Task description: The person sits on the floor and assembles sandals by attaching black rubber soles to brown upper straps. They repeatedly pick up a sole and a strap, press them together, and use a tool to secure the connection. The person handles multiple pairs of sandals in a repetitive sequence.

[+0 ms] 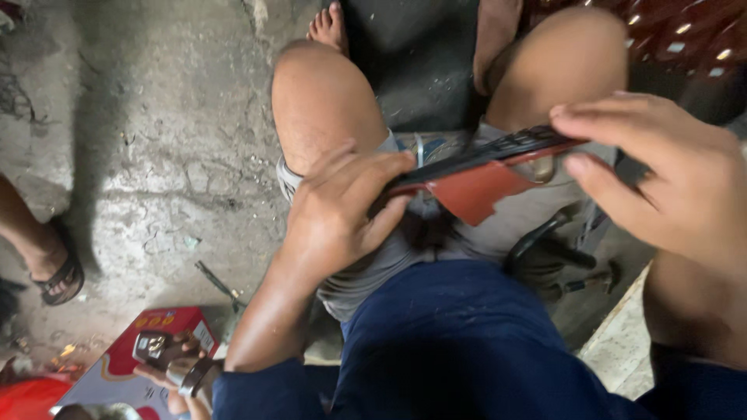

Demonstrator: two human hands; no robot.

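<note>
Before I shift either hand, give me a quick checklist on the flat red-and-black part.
1. Left hand grips the part's near end: ok.
2. Right hand on the far end, fingers above and thumb below: ok.
3. Part held clear above the lap, over the grey shorts: ok.
4. Red corner flap hanging under the part, secure or loose: cannot tell.
5. Tools to hand: a hammer-like tool lies by the right thigh: ok.
6. Floor to the left free of others: not ok, a sandalled foot and a red box are there.
</note>
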